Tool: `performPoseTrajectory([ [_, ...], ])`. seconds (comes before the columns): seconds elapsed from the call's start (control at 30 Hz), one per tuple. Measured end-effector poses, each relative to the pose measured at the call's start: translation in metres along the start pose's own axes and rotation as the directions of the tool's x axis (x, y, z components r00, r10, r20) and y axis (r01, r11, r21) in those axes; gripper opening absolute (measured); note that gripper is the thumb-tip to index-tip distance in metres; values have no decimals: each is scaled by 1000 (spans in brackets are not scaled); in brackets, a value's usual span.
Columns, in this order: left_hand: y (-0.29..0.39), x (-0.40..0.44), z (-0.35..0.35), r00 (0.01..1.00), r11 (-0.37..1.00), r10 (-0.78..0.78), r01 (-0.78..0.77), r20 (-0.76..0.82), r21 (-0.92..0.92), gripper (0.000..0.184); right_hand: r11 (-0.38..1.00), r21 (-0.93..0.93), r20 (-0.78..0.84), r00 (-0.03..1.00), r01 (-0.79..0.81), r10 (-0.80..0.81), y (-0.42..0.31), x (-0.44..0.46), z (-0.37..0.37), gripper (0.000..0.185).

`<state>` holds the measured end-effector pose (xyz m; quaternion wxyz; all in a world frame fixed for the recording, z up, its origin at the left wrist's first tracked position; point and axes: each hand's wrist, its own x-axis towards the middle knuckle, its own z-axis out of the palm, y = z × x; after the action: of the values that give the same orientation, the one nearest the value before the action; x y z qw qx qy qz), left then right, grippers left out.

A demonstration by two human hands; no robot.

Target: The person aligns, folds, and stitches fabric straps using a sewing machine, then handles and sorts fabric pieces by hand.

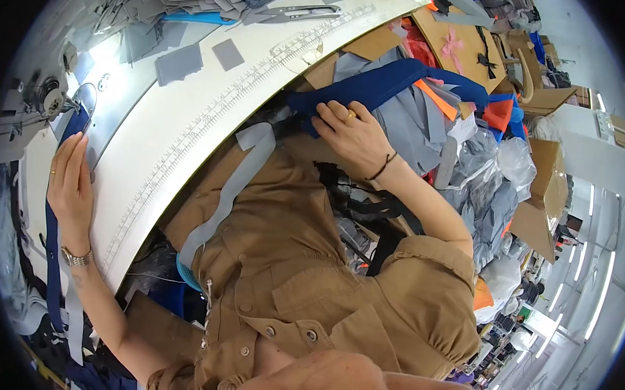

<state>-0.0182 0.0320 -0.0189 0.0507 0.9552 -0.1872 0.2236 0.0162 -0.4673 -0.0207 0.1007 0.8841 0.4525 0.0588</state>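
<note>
My left hand (72, 191), with a ring and a wristwatch, lies with its fingers stretched out flat on a navy fabric strip (53, 267). The strip runs under the fingers to the needle area of a sewing machine (50, 101); its other end hangs off the near side of the table. My right hand (353, 137), with a ring and a dark wristband, has its fingers curled on a wide navy fabric band (394, 76) beside the table edge. The thumb is partly hidden. A light grey strip (232, 191) hangs across my lap close to this hand.
The white sewing table (189, 144) has a printed ruler along its edge. Grey fabric pieces (179, 64) and thread snips (299, 13) lie on it. Right of the table are piled grey cut pieces (413, 123), plastic bags (492, 164) and a cardboard box (542, 198).
</note>
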Motion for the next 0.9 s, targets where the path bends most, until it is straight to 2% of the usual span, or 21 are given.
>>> performPoseTrajectory([
  [0.07,0,0,-1,1000,1000,-14,14,-3,-7,24,1000,5,95,995,25,-26,5,3,8,30],
  [0.1,0,0,-1,1000,1000,-16,16,-10,-9,23,998,65,121,992,23,-31,9,4,7,30],
  [0.2,3,0,-2,1000,1000,-14,14,-17,-17,23,992,98,121,988,85,-97,13,2,0,30],
  [0.3,3,3,-2,1000,1000,-5,5,-15,-12,22,979,189,37,996,76,-84,17,0,3,27],
  [0.4,2,3,-1,1000,1000,7,-7,-19,-5,21,968,250,32,999,-3,-6,14,1,3,20],
  [0.5,1,1,-1,1000,1000,7,-7,-19,-10,22,890,443,13,993,-110,116,15,2,4,15],
  [0.7,2,2,-3,1000,1000,14,-14,-5,-17,24,567,804,34,966,-179,256,32,1,-2,19],
  [0.8,5,3,-4,1000,1000,12,-12,-2,-21,25,263,882,285,887,-391,364,40,2,-17,19],
  [0.9,5,3,-5,1000,1000,14,-14,-3,-22,25,99,917,298,829,-385,473,45,-3,-19,14],
])
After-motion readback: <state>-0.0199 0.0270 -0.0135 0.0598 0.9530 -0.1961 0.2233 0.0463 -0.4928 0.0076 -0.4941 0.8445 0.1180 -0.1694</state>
